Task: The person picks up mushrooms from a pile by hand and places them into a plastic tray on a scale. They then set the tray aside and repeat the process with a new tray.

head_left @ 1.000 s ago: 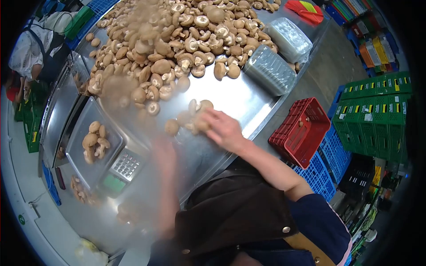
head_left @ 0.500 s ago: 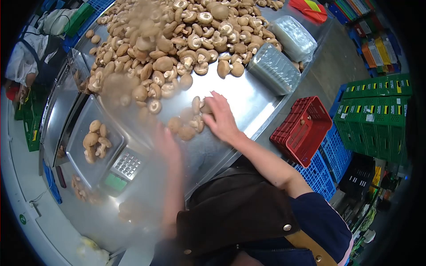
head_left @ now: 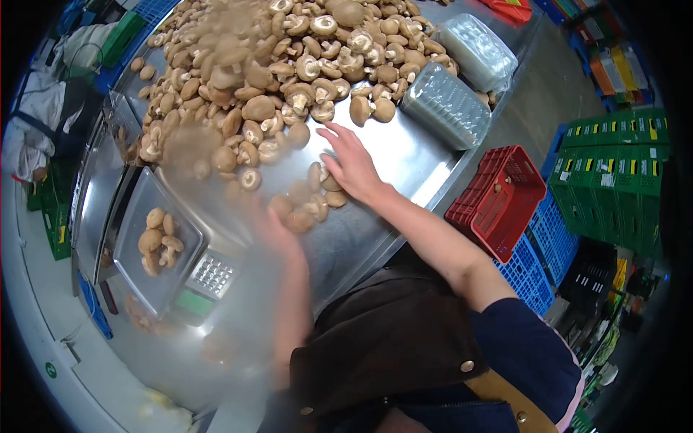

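My right hand point(head_left: 351, 167) is spread over the metal table, its fingers apart, with the thumb side beside a small group of brown mushrooms point(head_left: 316, 206). On the other side of that group is my left hand point(head_left: 278, 234), blurred by a smear, near the leftmost mushrooms; its fingers are unclear. A large heap of mushrooms point(head_left: 258, 108) lies beyond both hands. To the left, several mushrooms point(head_left: 151, 240) rest in a clear tray point(head_left: 137, 270) on a scale with a keypad point(head_left: 214, 273).
Wrapped stacks of clear trays point(head_left: 447, 107) stand at the table's right edge. Past it are a red crate point(head_left: 498, 206), blue pallets point(head_left: 525, 278) and green crates point(head_left: 610, 173). An orange-red item point(head_left: 509, 10) lies at the top. Part of another person point(head_left: 32, 137) shows at left.
The view has shifted slightly. My right hand has moved a little up and away from the small group, with its fingers more spread. The mushrooms between my hands sit somewhat closer together.
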`<state>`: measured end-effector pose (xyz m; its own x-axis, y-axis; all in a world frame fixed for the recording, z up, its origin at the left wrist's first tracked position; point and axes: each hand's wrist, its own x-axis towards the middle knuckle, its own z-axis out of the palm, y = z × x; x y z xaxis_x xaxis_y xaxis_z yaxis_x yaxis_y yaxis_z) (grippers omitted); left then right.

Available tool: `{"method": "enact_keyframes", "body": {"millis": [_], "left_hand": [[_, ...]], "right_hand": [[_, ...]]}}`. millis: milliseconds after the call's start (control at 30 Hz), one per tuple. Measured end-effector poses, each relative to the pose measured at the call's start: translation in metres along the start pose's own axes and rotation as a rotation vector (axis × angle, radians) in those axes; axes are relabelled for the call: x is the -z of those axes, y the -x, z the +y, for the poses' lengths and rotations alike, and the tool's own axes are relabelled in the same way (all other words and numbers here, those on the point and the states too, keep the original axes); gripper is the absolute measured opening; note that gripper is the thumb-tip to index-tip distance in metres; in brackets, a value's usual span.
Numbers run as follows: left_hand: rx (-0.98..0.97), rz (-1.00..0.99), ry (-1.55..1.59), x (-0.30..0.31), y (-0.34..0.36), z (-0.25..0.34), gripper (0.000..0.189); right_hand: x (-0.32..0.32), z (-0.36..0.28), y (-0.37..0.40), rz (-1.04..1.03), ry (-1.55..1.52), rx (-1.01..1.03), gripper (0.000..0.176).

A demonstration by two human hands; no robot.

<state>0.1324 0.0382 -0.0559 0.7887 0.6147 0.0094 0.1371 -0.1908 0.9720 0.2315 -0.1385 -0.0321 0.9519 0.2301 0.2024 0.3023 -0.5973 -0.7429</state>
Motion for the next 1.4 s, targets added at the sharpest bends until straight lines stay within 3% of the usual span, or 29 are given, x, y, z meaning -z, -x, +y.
{"method": "enact_keyframes", "body": {"millis": [67,167,267,367,467,500,567,667,800,900,1033,1133,1400], "left_hand": [[0.082,-0.007,0.014,0.005,0.002,0.008,0.038],[0.103,-0.01,0.034,0.015,0.008,0.001,0.039],[0.095,-0.025,-0.001,0.027,0.012,-0.006,0.042],[0.13,-0.088,0.011,0.039,0.017,-0.007,0.048],[0.205,-0.133,0.087,0.047,0.022,-0.009,0.055],[0.228,-0.147,0.115,0.047,0.024,-0.009,0.057],[0.22,-0.164,0.13,0.045,0.027,-0.004,0.059],[0.136,-0.197,-0.026,0.039,0.028,0.005,0.062],[-0.014,-0.229,-0.165,0.028,0.025,-0.007,0.065],[0.014,-0.207,-0.117,0.024,0.02,0.003,0.063],[0.069,-0.195,0.024,0.028,0.007,0.003,0.059],[0.123,-0.205,0.16,0.023,0.007,0.001,0.059],[0.075,-0.181,0.08,0.003,0.021,0.002,0.055]], "right_hand": [[-0.011,-0.002,-0.032,-0.042,0.115,0.097,0.052],[-0.025,-0.011,-0.062,-0.237,0.252,0.007,0.051],[-0.036,0.001,-0.067,-0.222,0.273,0.045,0.051],[-0.032,0.018,-0.056,-0.062,0.135,0.122,0.051],[0.016,-0.023,-0.034,0.036,-0.032,0.047,0.053],[0.028,-0.037,-0.023,-0.038,-0.03,0.097,0.054],[0.041,-0.061,0.004,-0.18,-0.027,0.188,0.056],[0.028,-0.066,0.031,-0.176,0.088,0.428,0.055],[-0.013,-0.04,0.044,-0.221,0.254,0.451,0.053],[-0.005,-0.041,0.052,-0.211,0.072,0.341,0.055],[0.017,-0.024,0.05,-0.102,-0.004,-0.025,0.059],[0.005,-0.003,0.057,-0.11,-0.031,-0.146,0.06],[-0.013,0.01,0.068,-0.146,-0.01,-0.111,0.06]]}}
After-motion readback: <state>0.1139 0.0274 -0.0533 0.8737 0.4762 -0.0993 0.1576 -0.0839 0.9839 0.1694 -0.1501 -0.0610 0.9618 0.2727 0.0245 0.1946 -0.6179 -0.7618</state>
